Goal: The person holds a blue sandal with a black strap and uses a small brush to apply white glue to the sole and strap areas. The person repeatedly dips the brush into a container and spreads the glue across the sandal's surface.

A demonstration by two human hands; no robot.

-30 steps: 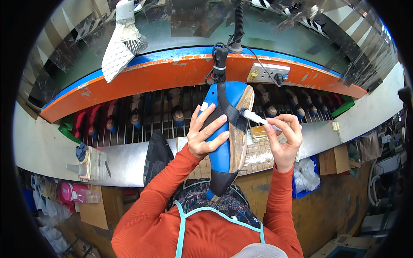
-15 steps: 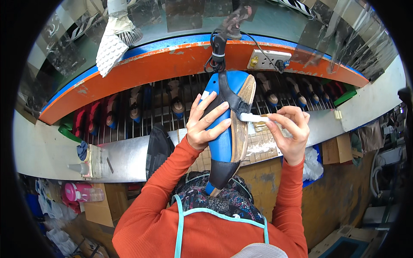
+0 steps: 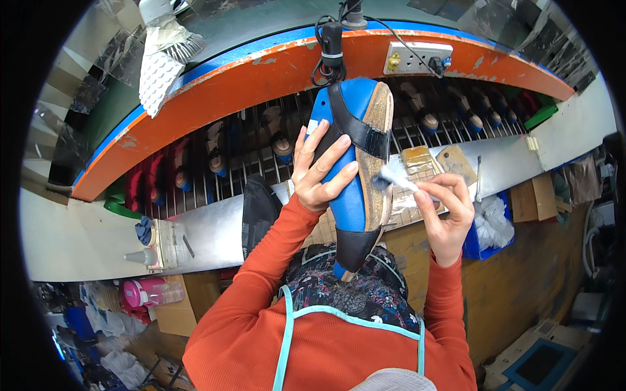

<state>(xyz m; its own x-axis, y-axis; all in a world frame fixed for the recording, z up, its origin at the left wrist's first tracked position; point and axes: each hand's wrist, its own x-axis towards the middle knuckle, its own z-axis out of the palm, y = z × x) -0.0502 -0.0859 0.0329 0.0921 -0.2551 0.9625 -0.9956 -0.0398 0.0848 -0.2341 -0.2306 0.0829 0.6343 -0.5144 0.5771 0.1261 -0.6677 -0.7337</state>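
Observation:
A half-made sandal on a blue shoe last [image 3: 348,180] is held tilted on its side. A black strap [image 3: 352,130] crosses its front, black material [image 3: 356,251] wraps the heel end, and the cork sole [image 3: 373,173] faces right. My left hand [image 3: 319,173] grips the last from the left, fingers spread across its side. Between the thumb and fingers of my right hand [image 3: 450,218] is a small white-handled brush [image 3: 399,178]. Its dark, motion-blurred tip lies at the sole's middle, below the strap end; whether it touches I cannot tell.
Behind the sandal, a rod conveyor [image 3: 248,173] carries several more sandals on lasts under an orange panel [image 3: 280,72] with a power strip [image 3: 417,58]. On the metal ledge lie a dark shoe part [image 3: 261,212] and an amber block [image 3: 417,161]. A blue bin [image 3: 486,244] stands right.
The brush has moved from the strap's end down the sole toward the heel. The sandal now stands slightly higher in view, with more of its cork showing. The whole view has shifted.

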